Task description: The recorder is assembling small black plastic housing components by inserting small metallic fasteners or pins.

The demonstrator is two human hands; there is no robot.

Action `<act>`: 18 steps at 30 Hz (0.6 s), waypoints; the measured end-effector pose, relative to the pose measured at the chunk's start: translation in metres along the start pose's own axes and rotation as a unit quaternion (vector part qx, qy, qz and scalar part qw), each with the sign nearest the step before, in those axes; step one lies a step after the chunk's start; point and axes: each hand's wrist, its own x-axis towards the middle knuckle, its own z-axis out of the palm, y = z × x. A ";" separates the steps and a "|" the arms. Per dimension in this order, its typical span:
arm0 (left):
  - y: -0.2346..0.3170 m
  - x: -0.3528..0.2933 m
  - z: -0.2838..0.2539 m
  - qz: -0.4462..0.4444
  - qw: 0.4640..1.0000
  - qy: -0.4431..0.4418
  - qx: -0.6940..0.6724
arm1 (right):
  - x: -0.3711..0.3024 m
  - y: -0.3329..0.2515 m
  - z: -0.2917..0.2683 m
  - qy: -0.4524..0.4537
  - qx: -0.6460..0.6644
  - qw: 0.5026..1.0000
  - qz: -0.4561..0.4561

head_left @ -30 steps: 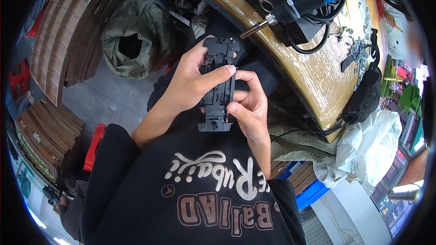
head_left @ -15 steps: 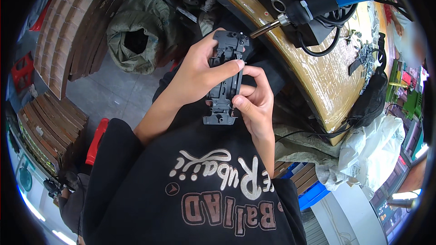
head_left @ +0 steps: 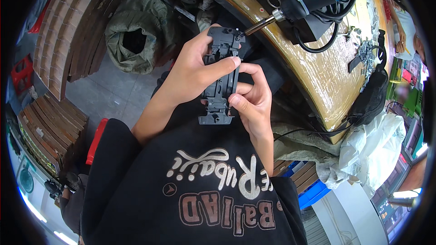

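Note:
A black plastic chassis point(head_left: 221, 88), long and narrow like the underside of a toy car, is held lengthwise above my lap. My left hand point(head_left: 193, 70) grips its upper left side, thumb across the middle and fingers mostly hidden beneath. My right hand point(head_left: 255, 102) pinches the lower right edge between the thumb and bent fingers. At the chassis's top right corner is the metal tip of a fixed tool point(head_left: 272, 18) with a black body and blue sleeve. Tip and corner lie very close; I cannot tell if they touch.
The wrapped tabletop point(head_left: 313, 70) curves along the right, with black cables point(head_left: 338, 29) and small dark parts point(head_left: 363, 56) on it. A green sack point(head_left: 136, 36) stands on the floor at left, near stacked brown trays point(head_left: 72, 27). White plastic bags point(head_left: 372, 147) hang at the lower right.
The chassis, both hands and the tool all appear slightly further left in the picture. My grip looks the same, and the tool tip stays beside the same corner.

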 end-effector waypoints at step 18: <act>-0.005 0.001 -0.003 0.010 1.000 0.007 0.007 | 0.002 0.001 -0.001 -0.003 -0.010 1.000 0.006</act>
